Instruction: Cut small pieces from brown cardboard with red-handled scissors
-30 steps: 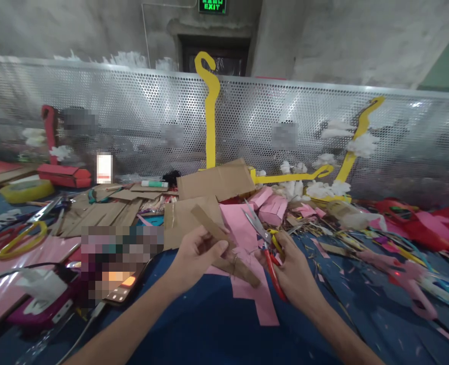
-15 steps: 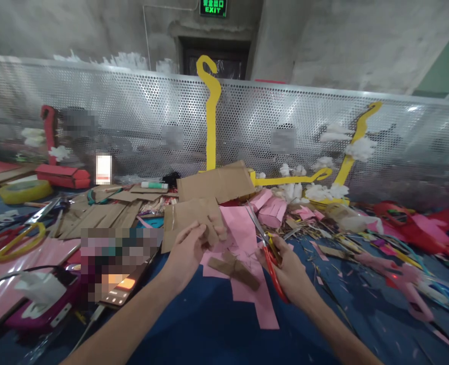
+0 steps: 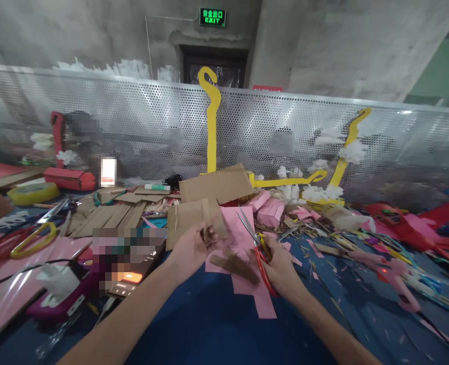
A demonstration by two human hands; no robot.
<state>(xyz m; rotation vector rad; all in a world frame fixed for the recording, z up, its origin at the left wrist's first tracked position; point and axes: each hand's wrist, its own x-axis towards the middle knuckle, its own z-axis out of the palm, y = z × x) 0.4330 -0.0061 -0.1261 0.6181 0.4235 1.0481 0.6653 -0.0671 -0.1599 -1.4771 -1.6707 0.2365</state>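
My left hand is closed in a pinch around a small strip of brown cardboard, which stands up from the fingers. In my right hand is a pair of scissors with red and yellow handles, its blades parted and pointing up and away. Between and below the hands lies pink paper, with loose brown cardboard strips on top. A larger cardboard sheet is just behind my left hand, and another cardboard panel leans farther back.
Tall yellow hook-shaped cutouts stand before the perforated metal barrier. A pink glue gun rests at right among scraps. At left are a phone, a purple power strip, more scissors and yellow tape.
The cardboard strip in my left hand has turned more upright. My right hand and the scissors have moved slightly left. The whole view has shifted a little.
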